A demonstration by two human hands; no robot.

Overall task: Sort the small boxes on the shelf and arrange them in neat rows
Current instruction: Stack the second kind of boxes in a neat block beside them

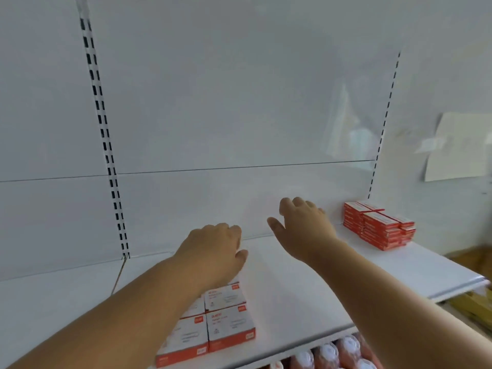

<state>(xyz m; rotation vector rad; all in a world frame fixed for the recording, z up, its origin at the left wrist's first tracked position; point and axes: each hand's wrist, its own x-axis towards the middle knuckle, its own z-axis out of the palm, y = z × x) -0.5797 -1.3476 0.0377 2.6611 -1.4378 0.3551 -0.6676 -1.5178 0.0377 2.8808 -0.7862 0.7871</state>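
Several white boxes with orange trim [226, 319] lie flat in a tight block near the front of the white shelf [306, 294]. My left hand [215, 251] hovers just behind that block, palm down and fingers curled, with nothing visible in it. My right hand [303, 225] reaches toward the back of the shelf, fingers spread and empty. A stack of small red boxes [378, 226] stands against the back panel at the right, a short way to the right of my right hand.
The white back panel [213, 129] has slotted uprights at left and right. A sheet of paper [460, 147] hangs on the wall at the right. Red-and-white capped containers [332, 354] fill the shelf below. Yellowish cartons [476, 302] sit at the lower right.
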